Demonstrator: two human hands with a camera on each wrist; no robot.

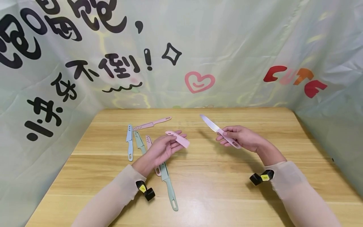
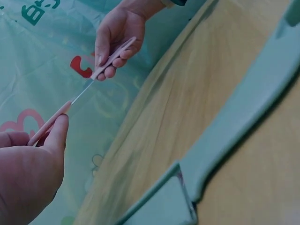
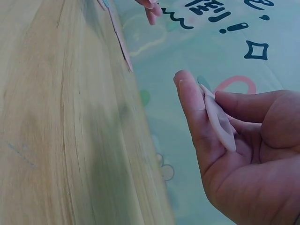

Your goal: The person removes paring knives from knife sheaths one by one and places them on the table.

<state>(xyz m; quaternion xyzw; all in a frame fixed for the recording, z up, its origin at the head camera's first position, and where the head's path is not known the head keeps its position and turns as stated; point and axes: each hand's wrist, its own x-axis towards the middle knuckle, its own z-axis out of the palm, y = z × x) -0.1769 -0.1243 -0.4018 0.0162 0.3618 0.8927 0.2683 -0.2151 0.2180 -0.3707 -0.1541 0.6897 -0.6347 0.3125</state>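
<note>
My left hand [image 1: 163, 150] holds a pink knife sheath [image 1: 181, 141] with the thumb laid over it and the fingers beneath. To its right, my right hand [image 1: 244, 136] grips a small kitchen knife [image 1: 210, 123] by its pink slotted handle [image 1: 233, 143]. The knife's bare blade points up and left, toward the back of the table. In the head view the sheath and blade tip are apart; in the left wrist view the blade lines up with the sheath [image 2: 50, 121]. Thumb and fingers pinch the handle [image 3: 219, 123] in the right wrist view.
Left on the wooden table [image 1: 215, 189] lie several sheathed knives: a blue one [image 1: 129, 142], a pink one [image 1: 153, 124] at the back, and a small green one [image 1: 139, 141]. Another pink knife [image 1: 148, 141] and a larger green knife [image 1: 170, 189] lie partly under my left arm. Printed cloth [image 1: 241, 47] surrounds the table.
</note>
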